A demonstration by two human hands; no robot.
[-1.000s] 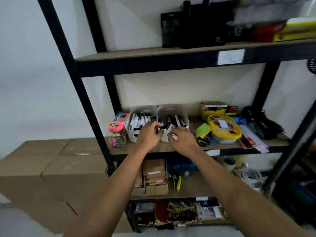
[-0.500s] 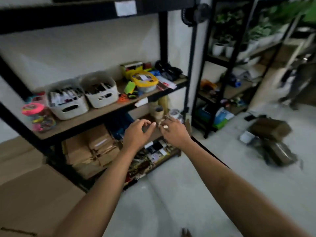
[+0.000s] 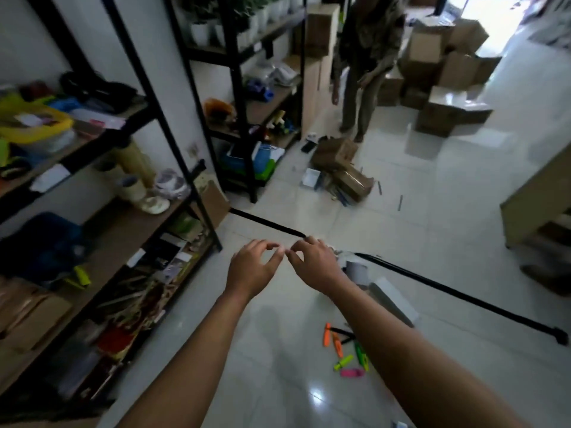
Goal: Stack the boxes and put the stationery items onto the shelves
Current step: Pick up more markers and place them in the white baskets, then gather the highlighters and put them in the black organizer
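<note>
My left hand point(image 3: 253, 270) and my right hand point(image 3: 315, 264) hover side by side above the tiled floor, fingers loosely curled, fingertips almost touching, nothing visible in either. Several highlighters point(image 3: 346, 350) in orange, green, yellow and pink lie scattered on the floor below my right forearm. An open white box point(image 3: 392, 301) lies just right of my right hand. The black-framed shelf unit point(image 3: 139, 233) with stationery stands to the left. Stacked cardboard boxes point(image 3: 448, 57) sit at the back right.
A person point(image 3: 364, 57) stands at the back near a second shelf unit point(image 3: 247, 97). Crumpled cardboard boxes point(image 3: 340, 165) and loose pens lie on the floor in the middle. A black strip point(image 3: 448, 288) runs across the tiles.
The view has swung right and down, from the shelf with white marker bins to the floor. Both hands left the bins and now hover together, holding nothing.
</note>
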